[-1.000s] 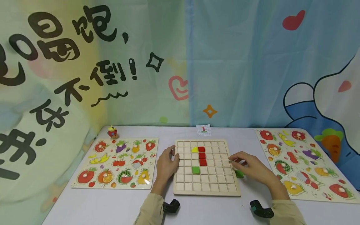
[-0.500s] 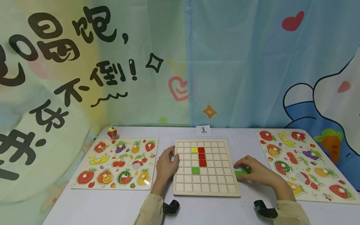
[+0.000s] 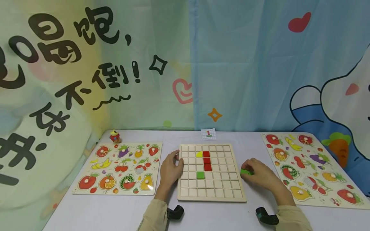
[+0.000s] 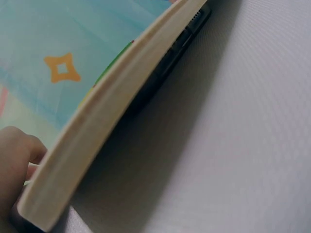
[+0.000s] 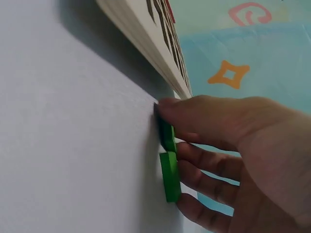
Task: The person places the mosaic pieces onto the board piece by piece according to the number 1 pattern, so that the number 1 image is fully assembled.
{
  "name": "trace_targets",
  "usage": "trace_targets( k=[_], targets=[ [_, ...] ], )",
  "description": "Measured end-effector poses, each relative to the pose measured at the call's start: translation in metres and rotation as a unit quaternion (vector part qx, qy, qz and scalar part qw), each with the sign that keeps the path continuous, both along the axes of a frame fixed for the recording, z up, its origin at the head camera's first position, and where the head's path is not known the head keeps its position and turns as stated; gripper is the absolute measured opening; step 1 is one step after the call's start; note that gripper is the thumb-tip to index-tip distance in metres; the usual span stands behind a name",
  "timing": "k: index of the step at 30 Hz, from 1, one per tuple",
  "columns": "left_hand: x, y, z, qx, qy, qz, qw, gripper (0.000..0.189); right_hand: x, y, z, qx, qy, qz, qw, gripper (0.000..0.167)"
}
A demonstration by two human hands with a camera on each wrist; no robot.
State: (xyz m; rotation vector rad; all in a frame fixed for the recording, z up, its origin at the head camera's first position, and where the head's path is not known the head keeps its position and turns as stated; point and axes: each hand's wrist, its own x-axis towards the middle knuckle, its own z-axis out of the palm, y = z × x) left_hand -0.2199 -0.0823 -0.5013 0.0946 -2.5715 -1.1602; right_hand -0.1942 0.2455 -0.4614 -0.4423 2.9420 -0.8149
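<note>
A wooden grid board lies mid-table, holding a yellow tile, several red tiles in a column and a green square tile. My left hand grips the board's left edge; in the left wrist view its fingers bend at the board's corner. Just off the board's right edge, my right hand is at the loose green tiles. The right wrist view has its thumb and forefinger pinching one green tile, while the other fingers touch a second green tile.
A fruit puzzle board lies to the left, another fruit puzzle board to the right. Behind the grid board is a small pattern card. A small red and yellow figurine stands at the back left, before a printed curtain.
My right hand has moved from the grid board's right edge out to the loose green tiles, then drawn slightly back toward the board. My left hand has stayed in place.
</note>
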Motion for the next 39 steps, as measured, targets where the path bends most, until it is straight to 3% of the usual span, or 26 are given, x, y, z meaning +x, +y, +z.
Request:
trace_targets(
  k=[8, 14, 18, 22, 39],
  targets=[
    [0.000, 0.000, 0.000, 0.000, 0.000, 0.000, 1.0000, 0.037, -0.002, -0.001, -0.002, -0.001, 0.009, -0.033, 0.9994, 0.022],
    [0.000, 0.000, 0.000, -0.001, -0.001, -0.001, 1.0000, 0.038, -0.003, 0.001, -0.003, -0.041, 0.032, -0.047, 0.9975, 0.023],
    [0.000, 0.000, 0.000, -0.001, -0.003, 0.000, 1.0000, 0.038, -0.004, -0.001, -0.002, -0.072, 0.056, -0.044, 0.9949, 0.022],
    [0.000, 0.000, 0.001, 0.000, -0.004, 0.001, 1.0000, 0.038, -0.004, -0.005, -0.001, -0.090, 0.045, -0.038, 0.9942, 0.025],
    [0.000, -0.001, 0.000, 0.001, 0.000, 0.000, 1.0000, 0.038, 0.000, -0.030, 0.002, -0.091, 0.042, -0.031, 0.9945, 0.025]
  ],
)
